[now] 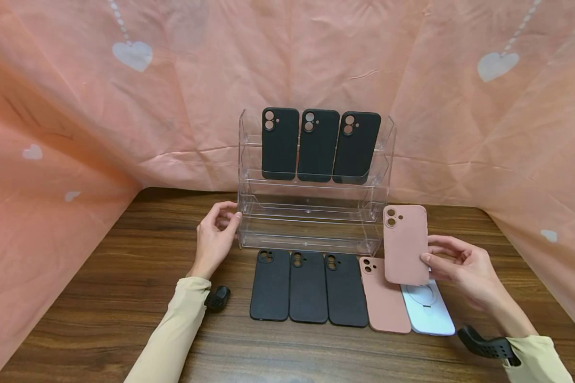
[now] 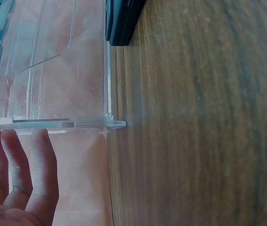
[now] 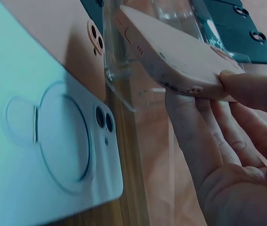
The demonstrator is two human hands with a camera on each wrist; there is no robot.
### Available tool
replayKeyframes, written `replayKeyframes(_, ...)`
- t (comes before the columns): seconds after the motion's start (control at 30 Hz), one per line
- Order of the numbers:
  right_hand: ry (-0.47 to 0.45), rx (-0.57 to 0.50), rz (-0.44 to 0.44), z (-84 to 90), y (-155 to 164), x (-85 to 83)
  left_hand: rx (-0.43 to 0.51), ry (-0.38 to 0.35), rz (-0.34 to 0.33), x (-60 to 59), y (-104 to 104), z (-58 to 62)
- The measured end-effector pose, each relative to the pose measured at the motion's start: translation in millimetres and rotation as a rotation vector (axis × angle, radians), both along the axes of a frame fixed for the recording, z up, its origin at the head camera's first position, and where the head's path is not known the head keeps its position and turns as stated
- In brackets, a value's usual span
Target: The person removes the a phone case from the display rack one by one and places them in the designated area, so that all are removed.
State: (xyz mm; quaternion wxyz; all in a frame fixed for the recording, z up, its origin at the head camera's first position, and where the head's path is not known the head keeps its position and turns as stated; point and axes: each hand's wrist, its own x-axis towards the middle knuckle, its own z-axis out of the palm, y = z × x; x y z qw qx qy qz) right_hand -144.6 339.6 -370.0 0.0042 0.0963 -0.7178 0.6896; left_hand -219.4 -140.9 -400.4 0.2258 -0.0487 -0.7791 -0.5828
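Note:
My right hand (image 1: 467, 268) pinches a pink phone case (image 1: 405, 244) by its right edge, thumb on its back and fingers behind. The case is raised and tilted upright, overlapping a lying pink case (image 1: 387, 300) and a pale blue case (image 1: 428, 308) with a ring. My left hand (image 1: 215, 234) touches the left side of a clear tiered display stand (image 1: 311, 242). In the left wrist view its fingers (image 2: 43, 165) are fairly straight, tips at the outside of the side panel. Black cases (image 1: 280, 143) stand side by side on the stand's top tier.
Several phone cases lie in a row before the stand, the black ones (image 1: 308, 290) on the left. They rest on a brown wood-grain table (image 1: 124, 266). Pink cloth (image 1: 196, 96) with white hearts hangs behind and at both sides.

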Motion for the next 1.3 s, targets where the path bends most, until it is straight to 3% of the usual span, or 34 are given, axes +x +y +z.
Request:
replayKeyframes(0.23, -0.015, -0.082, 0.071, -4.7, 18.4, 6.1, 0.001, -0.015, 0.013, 0.5, 1.2, -0.3)
replayKeyframes(0.63, -0.037, -0.059, 0.07, -9.8, 46.1, 14.3, 0.004, 0.004, -0.003, 0.5, -0.3, -1.1)
replayKeyframes(0.97, -0.057, -0.111, 0.165, -13.7, 75.1, 21.6, 0.011, -0.01, 0.008, 1.8, -0.2, -0.5)
replayKeyframes(1.3, -0.058, -0.038, 0.185, -17.2, 99.1, 28.5, 0.012, -0.004, 0.005, 1.8, -0.5, -0.2)
